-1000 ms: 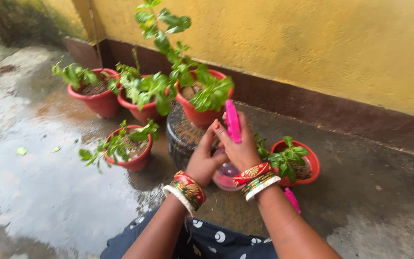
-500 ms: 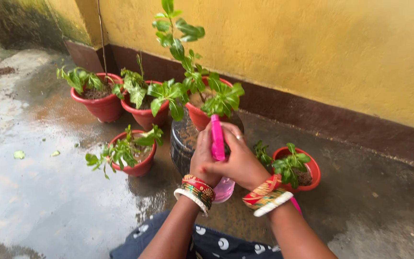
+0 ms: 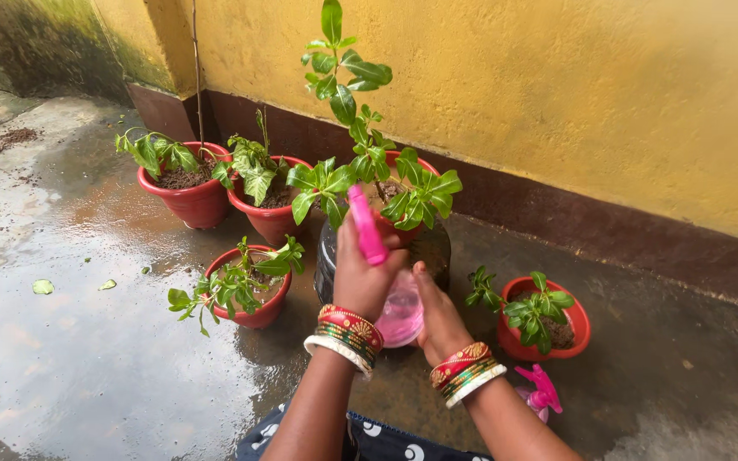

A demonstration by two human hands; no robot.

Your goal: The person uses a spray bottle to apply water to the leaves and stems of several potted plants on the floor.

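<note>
Two hands meet over a pink, see-through spray bottle [image 3: 402,318] held low in front of the person, above the wet concrete floor [image 3: 87,341]. Left hand [image 3: 362,273] has its grip closed around the upper part of the bottle, and a bright pink, stick-like piece [image 3: 366,224] rises tilted from its fingers. Right hand [image 3: 437,318] lies against the bottle's right side, thumb up along it, its grip wrapped around the rounded body. Both wrists carry stacked red, gold and white bangles [image 3: 345,333]. Just beyond the hands stands a dark, patterned round pot [image 3: 434,248], with a red pot holding a tall leafy plant [image 3: 360,128] on top of it. Three more red pots of green plants stand to the left: two [image 3: 183,192] [image 3: 271,209] along the yellow wall [image 3: 557,85], one [image 3: 249,294] nearer. A small red pot [image 3: 578,329] sits to the right, and a pink spray trigger head [image 3: 541,394] lies on the floor near it. Dark patterned cloth [image 3: 386,444] shows at the bottom edge.
</note>
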